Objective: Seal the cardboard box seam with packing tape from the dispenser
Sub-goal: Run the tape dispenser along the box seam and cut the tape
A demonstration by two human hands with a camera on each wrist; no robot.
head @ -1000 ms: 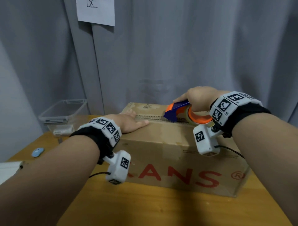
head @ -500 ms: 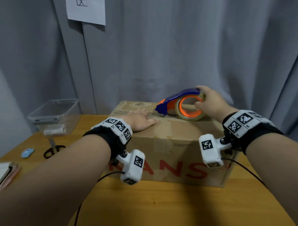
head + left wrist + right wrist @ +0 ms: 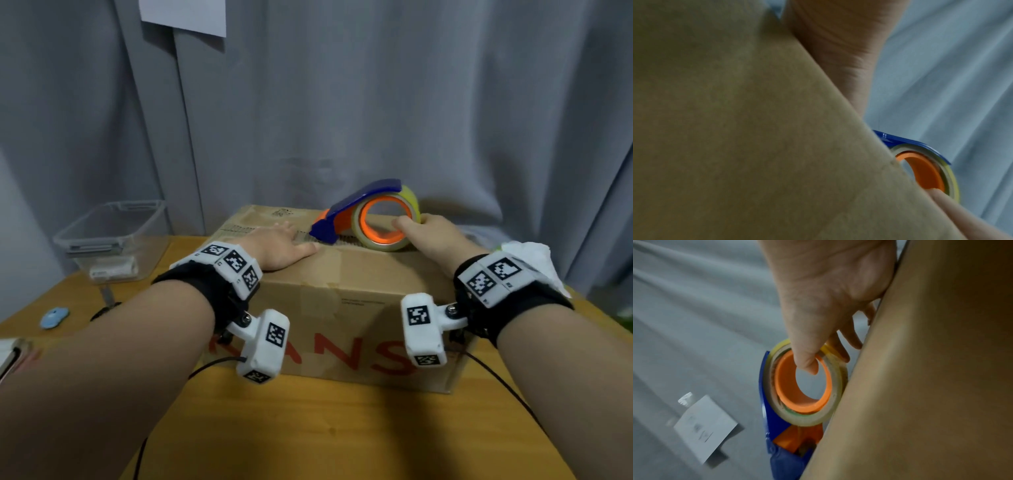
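Observation:
A brown cardboard box [image 3: 342,301] with red letters stands on the wooden table. Its top seam runs left to right under both hands. My left hand [image 3: 279,245] lies flat on the box top, fingers straight, pressing near the seam. The blue and orange tape dispenser [image 3: 370,219] with a clear tape roll stands on the seam right of that hand, its blue nose pointing left. My right hand [image 3: 428,236] holds the roll at its right side, thumb hooked into the orange core [image 3: 803,382] and fingers behind the roll. In the left wrist view the dispenser [image 3: 925,162] shows past the box edge.
A clear plastic bin [image 3: 113,240] sits at the table's back left. A small blue object [image 3: 54,317] and a dark tool lie left of the box. A white crumpled sheet [image 3: 534,260] lies at the right. A grey curtain [image 3: 376,102] hangs close behind.
My right hand has shifted from the top of the dispenser to the right side of the roll, thumb in the core. The dispenser has moved right along the seam. The left hand stays flat.

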